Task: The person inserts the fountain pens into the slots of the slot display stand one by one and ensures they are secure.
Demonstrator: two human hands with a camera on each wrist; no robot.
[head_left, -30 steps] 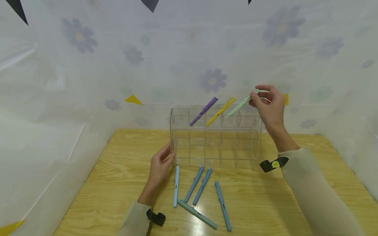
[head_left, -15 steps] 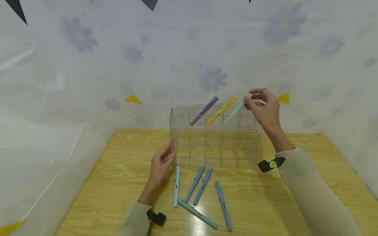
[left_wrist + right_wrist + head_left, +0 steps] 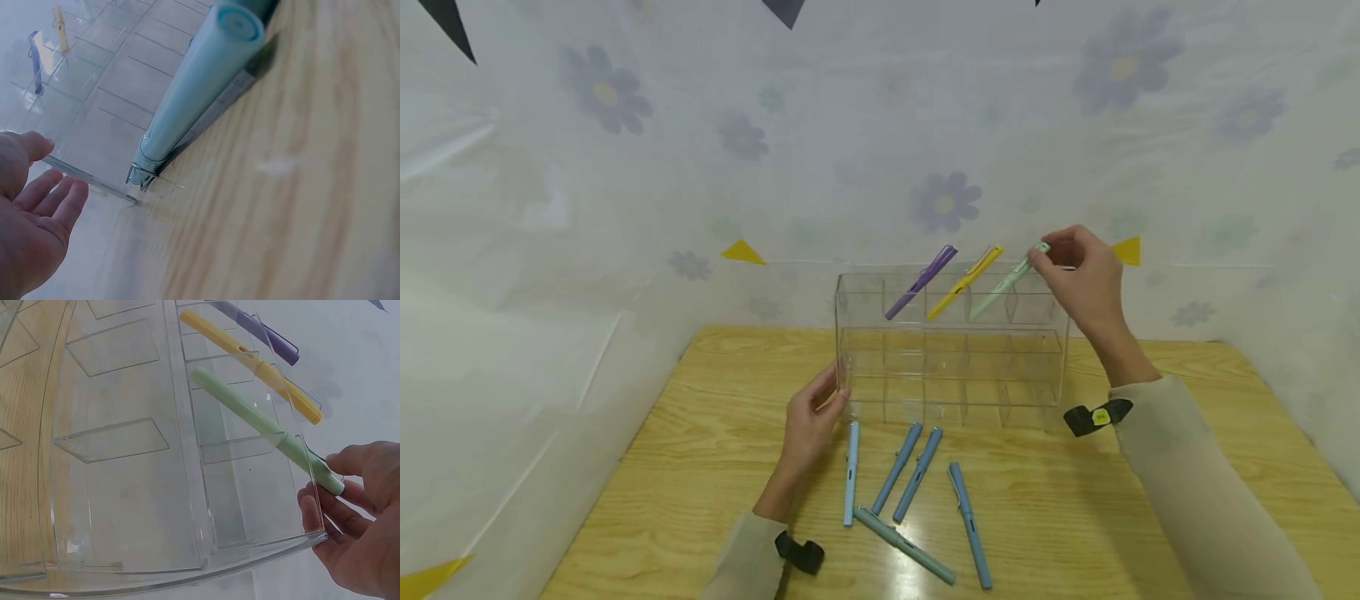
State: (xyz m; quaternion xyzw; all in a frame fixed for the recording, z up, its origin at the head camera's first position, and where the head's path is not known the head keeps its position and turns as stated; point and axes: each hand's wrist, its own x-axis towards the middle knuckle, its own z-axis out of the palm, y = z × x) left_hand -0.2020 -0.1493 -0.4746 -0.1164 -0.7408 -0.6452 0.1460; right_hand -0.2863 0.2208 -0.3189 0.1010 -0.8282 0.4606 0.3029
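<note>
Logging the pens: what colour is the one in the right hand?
Pale green; the pen shows best in the right wrist view.

"What does the pen (image 3: 1006,284) look like?"

"Pale green and slim, with a clip near its upper end, where it is pinched."

"Upright?"

"No, tilted. In the head view it sits right of centre, its upper end pointing to the upper right, above the top of the rack (image 3: 955,329), its lower end sloping down left into the top tier."

"Which compartment?"

"The lower end is in the fourth from the left. In the right wrist view, the pen runs from upper centre to lower right."

"And the rack?"

"Clear, thin-walled, tiered, split by dividers. It stands upright just right of centre in the head view."
</note>
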